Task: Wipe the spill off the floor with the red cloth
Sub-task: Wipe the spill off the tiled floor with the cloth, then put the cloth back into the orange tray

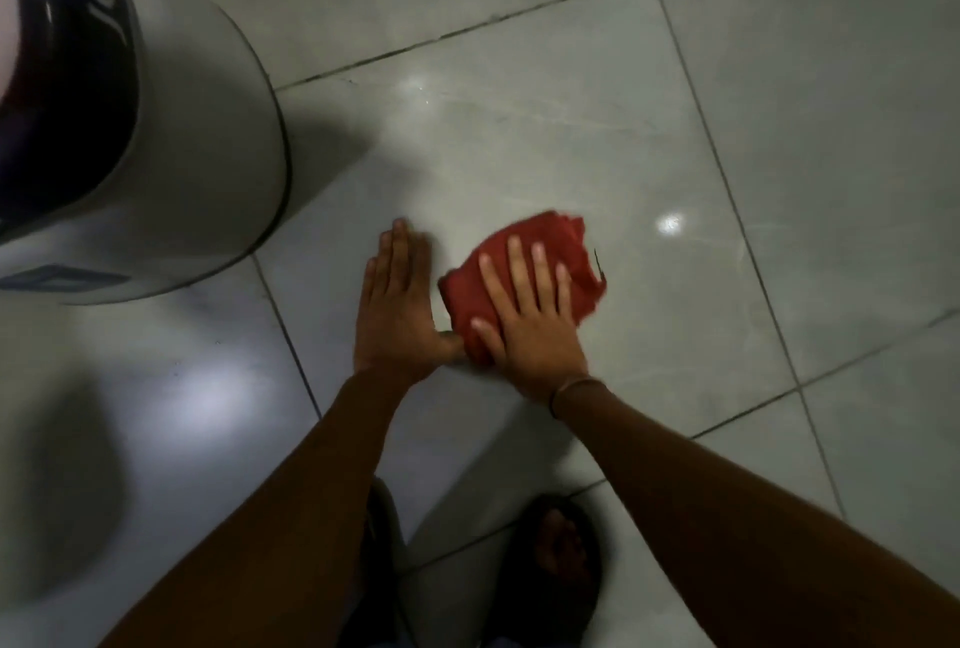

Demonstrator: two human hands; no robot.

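- A floor (519, 138) of pale grey glossy tiles with dark grout lines is seen from above; lamp glare is reflected in several spots, and no wet patch can be told apart from the shine.
- A large white appliance (171, 169) with a dark rounded top is seen at the upper left, standing on the tiles well apart from the hands; sandalled feet (558, 559) are seen at the lower edge.
- The red cloth (524, 268) is bunched into a pad on the tile just right of centre; it is probably kept folded so that a thick layer is pressed against the spill.
- The right hand (524, 325) is laid flat on the cloth, fingers spread and palm down; nothing is pinched, the cloth being held by pressure alone; a thin band is worn at the wrist.
- The left hand (395, 304) is laid flat on the bare tile just beside the cloth, fingers straight and together, thumb reaching towards the cloth's lower edge; it is judged to be placed there as a brace for the crouched body.
- The cloth's far edge is blurred, so a wiping stroke is judged to be under way.
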